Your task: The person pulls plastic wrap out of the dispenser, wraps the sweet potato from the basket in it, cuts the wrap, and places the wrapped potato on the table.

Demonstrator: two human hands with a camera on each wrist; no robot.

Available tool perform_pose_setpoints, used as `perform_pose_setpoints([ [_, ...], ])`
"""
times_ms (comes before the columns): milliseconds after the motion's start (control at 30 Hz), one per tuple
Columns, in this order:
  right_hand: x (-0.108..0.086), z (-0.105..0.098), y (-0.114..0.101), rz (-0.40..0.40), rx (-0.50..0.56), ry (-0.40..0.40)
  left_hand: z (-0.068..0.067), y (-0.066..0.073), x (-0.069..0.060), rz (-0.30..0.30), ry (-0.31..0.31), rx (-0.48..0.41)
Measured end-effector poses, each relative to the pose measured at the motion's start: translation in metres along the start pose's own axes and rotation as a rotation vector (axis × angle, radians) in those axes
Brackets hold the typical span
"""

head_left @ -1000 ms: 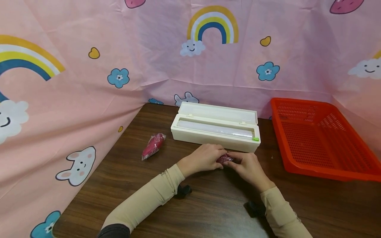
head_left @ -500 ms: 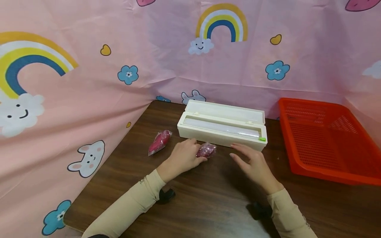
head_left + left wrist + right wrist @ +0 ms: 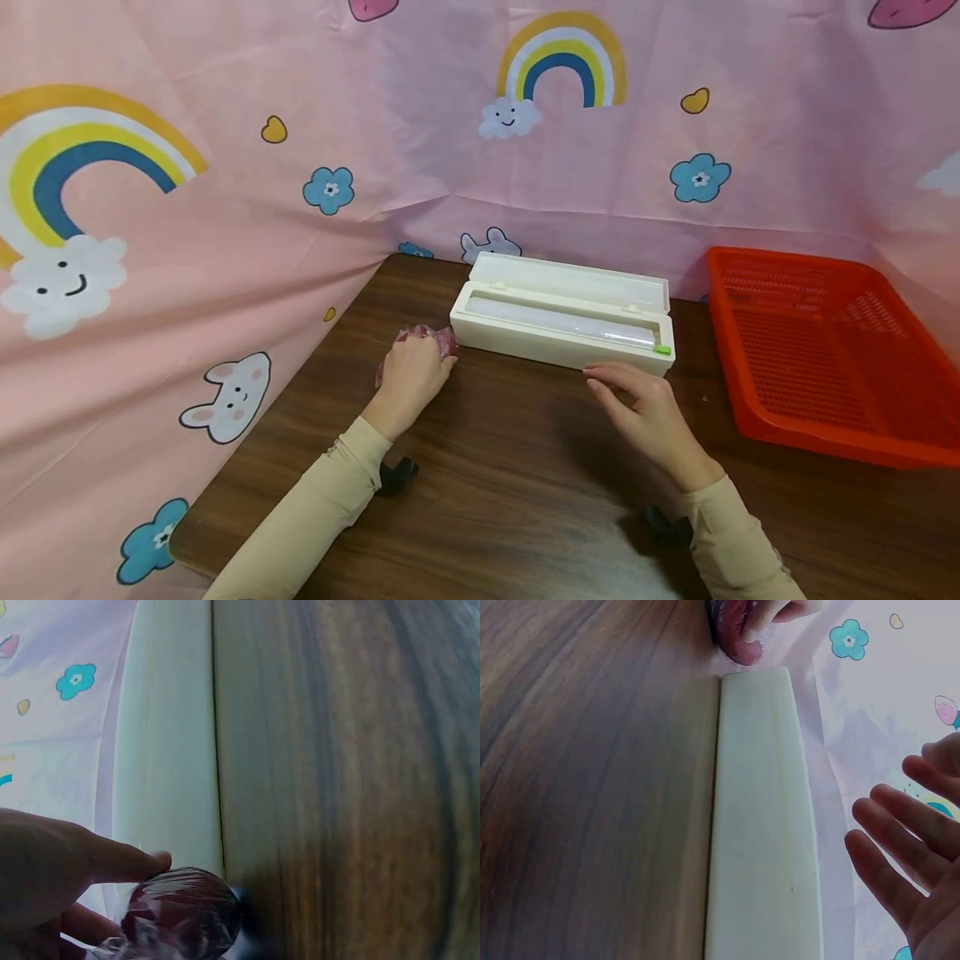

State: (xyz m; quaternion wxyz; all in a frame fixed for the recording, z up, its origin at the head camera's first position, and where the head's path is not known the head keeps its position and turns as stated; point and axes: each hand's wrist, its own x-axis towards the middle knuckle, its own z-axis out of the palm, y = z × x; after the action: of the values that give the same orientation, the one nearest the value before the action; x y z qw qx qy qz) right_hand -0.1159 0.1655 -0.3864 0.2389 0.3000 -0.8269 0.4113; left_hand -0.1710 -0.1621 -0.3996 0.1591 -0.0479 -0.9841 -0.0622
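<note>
My left hand (image 3: pixel 408 371) holds a plastic-wrapped dark red lump (image 3: pixel 180 911) near the box's left end, with fingertips bent against it. It is smooth and rounded where it shows in the left wrist view; its exact kind is unclear. A second wrapped pinkish-red piece lies at the same spot, mostly hidden by that hand in the head view. A white cling film dispenser (image 3: pixel 562 321) stands behind, its lid up and a film roll inside. My right hand (image 3: pixel 648 408) hovers before the dispenser's right end, fingers parted and loosely bent, holding nothing.
At the right sits a red perforated plastic basket (image 3: pixel 810 367). The brown wooden table (image 3: pixel 510 483) ends at the left beside a pink patterned cloth (image 3: pixel 225 275), which also hangs behind the dispenser. A green slider (image 3: pixel 663 350) sits at the dispenser's right end.
Both hands held the wrapped lump in front of the dispenser; the right hand let go. The left hand carried it leftward to the other wrapped piece. The right hand stayed near the dispenser.
</note>
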Motion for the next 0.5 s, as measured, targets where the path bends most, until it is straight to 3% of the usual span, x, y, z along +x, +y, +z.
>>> perform_pose_setpoints([
  [200, 0.003, 0.002, -0.005, -0.004, -0.012, 0.02, 0.004, -0.005, -0.002, -0.033, 0.03, 0.034],
  [300, 0.002, 0.001, -0.009, 0.019, -0.045, 0.029, 0.001, -0.001, -0.007, -0.016, 0.111, 0.039],
  [367, 0.001, 0.0, -0.014, 0.059, -0.083, 0.032, -0.004, 0.007, -0.013, 0.026, 0.189, 0.027],
  [500, -0.005, -0.004, -0.029, 0.161, -0.212, 0.032, -0.017, 0.035, -0.033, 0.177, 0.317, -0.037],
])
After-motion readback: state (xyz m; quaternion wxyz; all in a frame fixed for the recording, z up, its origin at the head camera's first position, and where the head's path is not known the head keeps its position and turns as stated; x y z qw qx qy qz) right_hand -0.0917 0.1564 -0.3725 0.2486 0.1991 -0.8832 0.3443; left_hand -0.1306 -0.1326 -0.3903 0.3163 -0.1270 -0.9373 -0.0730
